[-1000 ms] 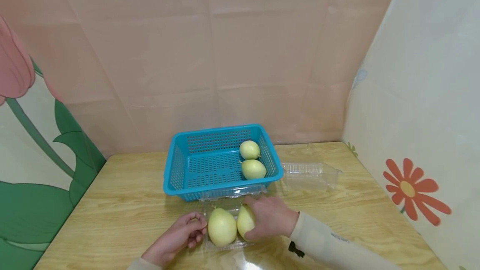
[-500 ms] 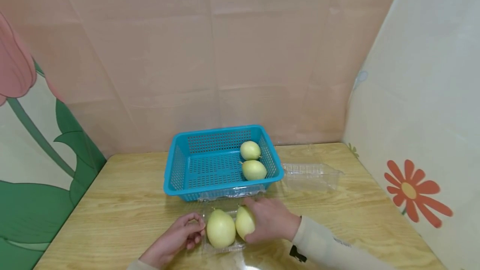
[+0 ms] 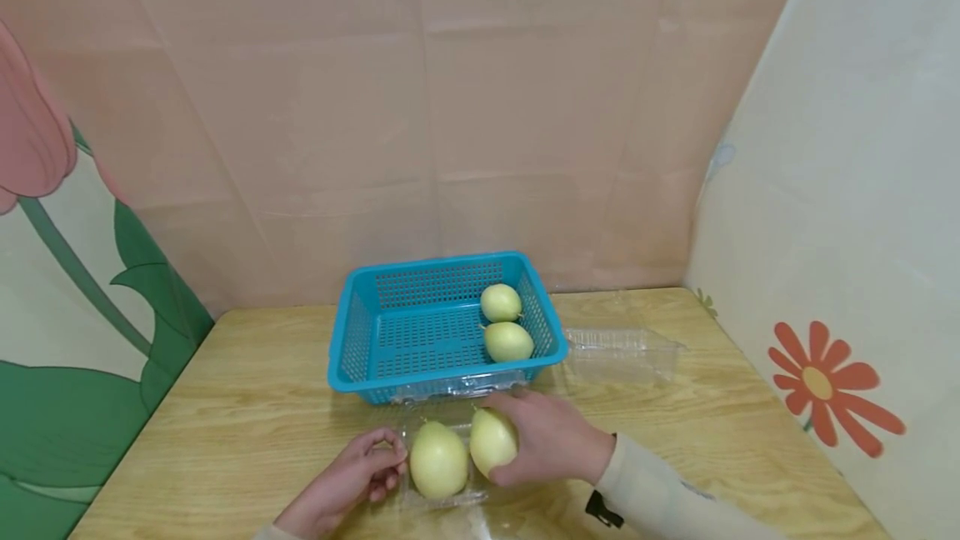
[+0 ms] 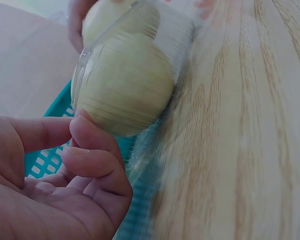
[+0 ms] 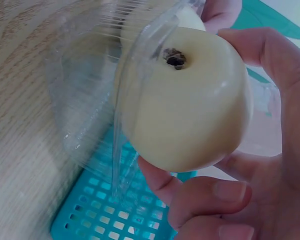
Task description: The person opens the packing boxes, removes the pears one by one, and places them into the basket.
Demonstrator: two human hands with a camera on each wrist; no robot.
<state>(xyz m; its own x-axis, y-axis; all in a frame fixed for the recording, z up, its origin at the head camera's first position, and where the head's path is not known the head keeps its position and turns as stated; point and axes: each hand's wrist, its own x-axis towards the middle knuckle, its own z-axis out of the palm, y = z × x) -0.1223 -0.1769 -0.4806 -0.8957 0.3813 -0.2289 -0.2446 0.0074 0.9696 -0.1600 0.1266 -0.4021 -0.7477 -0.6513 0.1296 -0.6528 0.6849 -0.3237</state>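
A clear plastic clamshell box (image 3: 480,497) lies in front of the basket, its lid folded back toward the basket. In it sits a pale yellow-green pear (image 3: 438,461) on the left side. My right hand (image 3: 558,445) grips a second pear (image 3: 492,445) at the box's right side. From the right wrist view, this pear (image 5: 190,107) shows its dark blossom end, with thumb and fingers round it, partly above the box rim. My left hand (image 3: 347,477) pinches the box's left edge between thumb and index finger, as the left wrist view shows; its other fingers are curled.
Behind the box stands a blue perforated basket (image 3: 352,386) with two pears (image 3: 508,342) at its right side. Another clear plastic box (image 3: 622,354) lies right of the basket. The wooden table (image 3: 255,407) meets fabric walls at the back and sides.
The right hand's pear has shifted slightly within the grip area and more of it shows. That hand has moved slightly right. The left hand keeps its pinch on the box edge.
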